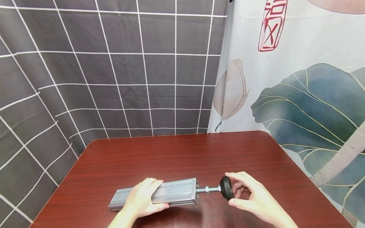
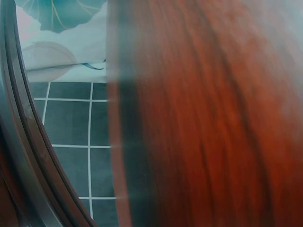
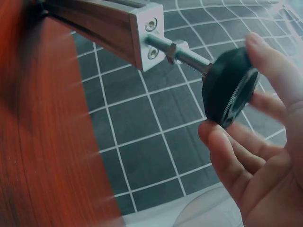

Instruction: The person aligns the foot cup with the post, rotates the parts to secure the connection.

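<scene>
A silver aluminium profile is held just above the table by my left hand, thumb on the near side and fingers over the top. From its right end plate, fastened with screws, a threaded rod with a hex nut sticks out. On the rod's end sits a black levelling foot. My right hand pinches the rim of this foot between thumb and fingertips. The left wrist view shows the profile's grooved side close up, but not the hand.
The reddish-brown wooden table lies beneath both hands. Behind it hangs a grey curtain with white grid lines. To the right is a white curtain with a leaf print.
</scene>
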